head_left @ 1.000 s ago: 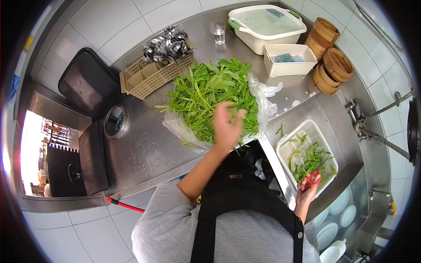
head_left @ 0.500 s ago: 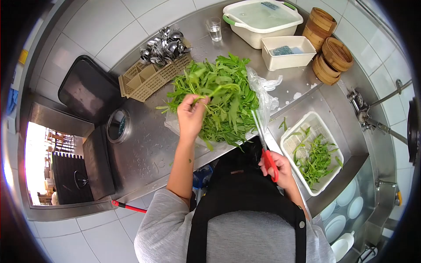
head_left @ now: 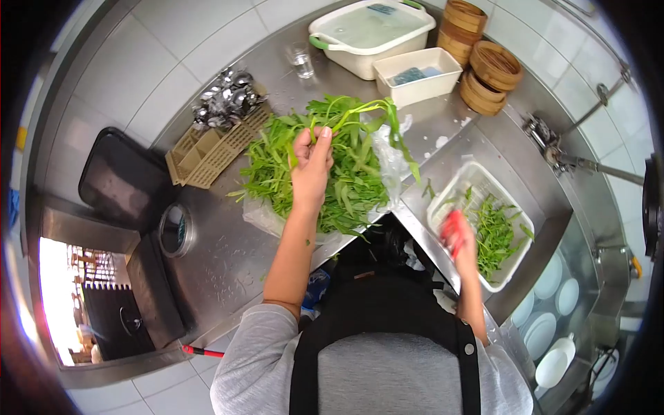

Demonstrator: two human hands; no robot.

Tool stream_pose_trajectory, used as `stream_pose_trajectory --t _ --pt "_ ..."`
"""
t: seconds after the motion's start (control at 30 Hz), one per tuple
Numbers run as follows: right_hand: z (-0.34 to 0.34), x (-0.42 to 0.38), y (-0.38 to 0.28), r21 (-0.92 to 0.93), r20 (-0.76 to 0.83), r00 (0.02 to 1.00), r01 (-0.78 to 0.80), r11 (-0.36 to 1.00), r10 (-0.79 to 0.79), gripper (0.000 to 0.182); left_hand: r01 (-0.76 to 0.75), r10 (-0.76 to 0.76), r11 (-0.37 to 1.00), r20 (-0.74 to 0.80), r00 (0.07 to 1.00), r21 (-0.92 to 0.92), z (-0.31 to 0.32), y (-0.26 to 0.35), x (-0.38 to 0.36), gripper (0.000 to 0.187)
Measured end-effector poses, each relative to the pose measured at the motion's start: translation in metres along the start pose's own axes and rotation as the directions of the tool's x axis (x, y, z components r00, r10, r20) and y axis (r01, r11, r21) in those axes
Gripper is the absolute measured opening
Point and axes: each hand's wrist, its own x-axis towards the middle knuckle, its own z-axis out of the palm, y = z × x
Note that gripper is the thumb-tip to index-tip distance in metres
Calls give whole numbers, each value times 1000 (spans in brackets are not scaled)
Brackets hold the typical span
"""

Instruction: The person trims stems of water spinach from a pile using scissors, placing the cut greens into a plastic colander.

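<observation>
A big heap of water spinach (head_left: 342,187) lies on a clear plastic bag (head_left: 391,162) on the steel counter. Above the heap, my left hand (head_left: 312,160) pinches a long water spinach stem (head_left: 360,111), whose leafy end arches over to the right. My right hand (head_left: 465,250), blurred by motion, is closed on red-handled scissors (head_left: 453,232) at the left side of a white plastic basket (head_left: 484,171). The scissors' blades are smeared and cannot be made out. Cut leafy pieces (head_left: 494,242) lie inside the basket.
Behind the heap stand a cutlery rack (head_left: 211,149) full of spoons, a glass of water (head_left: 301,62), a lidded white tub (head_left: 373,41), a small white bin (head_left: 417,75) and bamboo steamers (head_left: 491,76). White plates (head_left: 539,332) sit in the sink at right, below a tap (head_left: 546,142).
My left hand has lifted a long stem up from the heap. My right hand has carried the scissors right, from the heap's edge to the basket. The view has shifted slightly.
</observation>
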Motion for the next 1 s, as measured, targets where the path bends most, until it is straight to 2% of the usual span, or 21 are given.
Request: stream_pose_trajectory --t 0.03,0.07,0.1,0.13,0.17,0.2,0.27,0.33,0.37,0.4,0.47,0.57,0.6,0.67,0.7,0.73,0.8,0.87,0.9,0.93,1.0 --pt "-32 7 5 -67 -215 969 -136 988 119 37 3 -3 1000 -16 1000 -28 4 -2 -1 14" --pt "-86 15 54 -182 -344 939 -49 982 -16 35 9 -11 998 -31 999 -56 7 -4 -2 13" --pt "-126 15 60 -468 -502 860 -184 864 -89 35 -8 8 999 -1 1000 -39 2 -10 -1 11" --pt "-170 10 82 -488 -609 790 -303 819 -70 47 -11 11 999 9 1000 -32 2 -11 -3 10" --pt "-202 0 100 -480 -783 621 -582 657 -22 66 4 -4 1000 0 1000 -22 1 -12 -4 10" --pt "-223 -12 113 -416 -859 510 -739 530 37 84 19 -19 1000 -12 1000 -11 1 -13 -6 10" --pt "-261 -32 174 -367 -901 431 -814 450 46 87 43 -43 999 11 999 -17 -4 -23 -6 9" --pt "-292 -45 260 -340 -874 486 -633 695 15 74 59 -59 998 23 998 -22 -2 -29 -9 9" --pt "-271 -42 254 -424 -887 433 -633 648 -158 66 81 -81 997 34 996 -7 1 -30 -11 9" --pt "-255 -41 248 -512 -848 473 -614 601 -240 70 103 -103 995 45 994 11 4 -31 -13 9" --pt "-237 -28 240 -439 -816 574 -538 719 -69 90 127 -128 992 41 991 16 9 -38 -14 10" --pt "-212 -7 222 -463 -759 647 -615 638 73 91 161 -170 984 124 978 78 21 -52 -16 10" --pt "-204 -4 209 -462 -761 645 -616 638 72 91 160 -169 984 127 977 77 23 -58 -16 10" --pt "-190 -2 184 -433 -833 552 -697 571 43 84 269 -298 951 222 928 151 31 -66 -16 12" --pt "-183 2 173 -536 -818 558 -653 535 -138 74 265 -293 953 226 929 147 39 -69 -16 12" --pt "-177 7 161 -536 -819 556 -653 534 -142 74 242 -270 960 239 933 143 48 -72 -18 13" --pt "-148 14 102 -193 -706 703 -307 932 86 59 225 -253 965 256 933 136 66 -79 -23 15" --pt "-120 7 68 84 -478 875 -37 996 73 45 257 -293 953 271 917 161 83 -82 -25 16" --pt "-101 -3 37 121 -351 936 12 993 32 42 251 -299 949 287 910 193 90 -86 -25 15" --pt "-79 -13 9 164 -220 975 54 985 -17 38 252 -300 949 297 906 192 97 -92 -25 15" --pt "-35 -19 -14 113 -236 949 239 965 -207 34 165 -223 967 330 917 195 110 -101 -27 14"
